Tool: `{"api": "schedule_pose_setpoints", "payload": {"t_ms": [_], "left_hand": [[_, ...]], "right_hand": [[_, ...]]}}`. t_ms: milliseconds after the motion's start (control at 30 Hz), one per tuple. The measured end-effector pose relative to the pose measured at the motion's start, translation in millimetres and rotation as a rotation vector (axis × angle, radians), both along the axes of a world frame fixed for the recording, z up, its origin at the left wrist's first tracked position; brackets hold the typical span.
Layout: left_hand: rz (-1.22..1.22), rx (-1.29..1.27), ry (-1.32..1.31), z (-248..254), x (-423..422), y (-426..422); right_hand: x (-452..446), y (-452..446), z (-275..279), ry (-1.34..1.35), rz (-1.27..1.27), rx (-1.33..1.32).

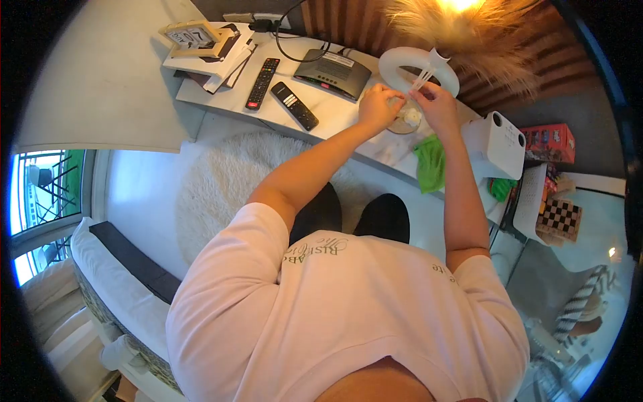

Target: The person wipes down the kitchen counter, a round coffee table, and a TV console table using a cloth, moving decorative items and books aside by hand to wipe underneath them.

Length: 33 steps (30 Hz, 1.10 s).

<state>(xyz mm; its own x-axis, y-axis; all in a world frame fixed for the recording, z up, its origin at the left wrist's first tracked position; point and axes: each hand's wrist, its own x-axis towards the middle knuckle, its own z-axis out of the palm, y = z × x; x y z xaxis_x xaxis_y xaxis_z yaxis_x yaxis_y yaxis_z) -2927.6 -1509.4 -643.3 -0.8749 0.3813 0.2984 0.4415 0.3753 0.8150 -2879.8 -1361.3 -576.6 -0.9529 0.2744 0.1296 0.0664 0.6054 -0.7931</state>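
Observation:
My left hand point(379, 107) is over the white table, its thumb and fingertips pinched together; anything between them is too small to make out. Beside it, my right hand point(438, 106) is closed at the lower end of a few thin, pale sticks point(422, 78), which slant up in front of a white ring-shaped vase point(394, 65). Below both hands lies a small round dish point(400, 127) with a whitish lump point(411, 118) on it, partly covered by my fingers. A bright green cloth point(430, 164) hangs over the table's front edge, beside my right forearm.
Left along the table are a black router point(333, 72), two remotes point(262, 83) and a calendar point(194, 38) on stacked books. To the right stand a white box point(494, 144), a red box point(550, 142) and a white basket point(529, 201). Pampas grass point(462, 33) overhangs the vase.

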Motion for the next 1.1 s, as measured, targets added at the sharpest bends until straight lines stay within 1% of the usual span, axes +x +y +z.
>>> {"api": "schedule_pose_setpoints", "payload": {"t_ms": [100,200,267,367,467,533,667,700,767,800,833,900,967,1100], "left_hand": [[-0.002,0.059,-0.013,0,-2,-3],[-0.014,0.017,0.003,-1,1,-7],[-0.043,0.072,-0.017,-3,3,-10],[-0.055,0.097,-0.096,-10,10,-23],[-0.038,0.064,-0.213,-15,23,-36],[-0.025,0.010,-0.265,-21,33,-45],[-0.025,-0.095,-0.291,-42,35,-50],[-0.030,-0.116,-0.302,-45,36,-49],[-0.055,-0.280,-0.219,-32,38,-43],[-0.070,-0.360,-0.177,-22,38,-38],[-0.084,-0.415,-0.199,-15,38,-32],[-0.067,-0.497,-0.184,-18,34,-23],[-0.044,-0.550,-0.158,-23,29,-18],[-0.020,-0.580,-0.113,-31,27,-15]], "right_hand": [[11,-4,-2,0.013,-0.105,-0.068],[46,-14,-23,0.270,-0.237,0.117],[90,-14,-55,0.160,-0.274,0.272],[129,-12,-117,-0.088,-0.346,0.700],[120,4,-140,-0.188,-0.277,0.705],[95,21,-144,-0.169,-0.299,0.697],[30,62,-154,-0.180,-0.390,0.609],[17,73,-159,-0.152,-0.400,0.620],[4,88,-171,-0.105,-0.419,0.646],[4,90,-173,-0.098,-0.414,0.639],[6,90,-173,-0.091,-0.409,0.634],[10,84,-168,-0.119,-0.369,0.633],[45,58,-158,-0.205,-0.294,0.628],[114,-9,-143,-0.188,-0.194,0.615]]}}
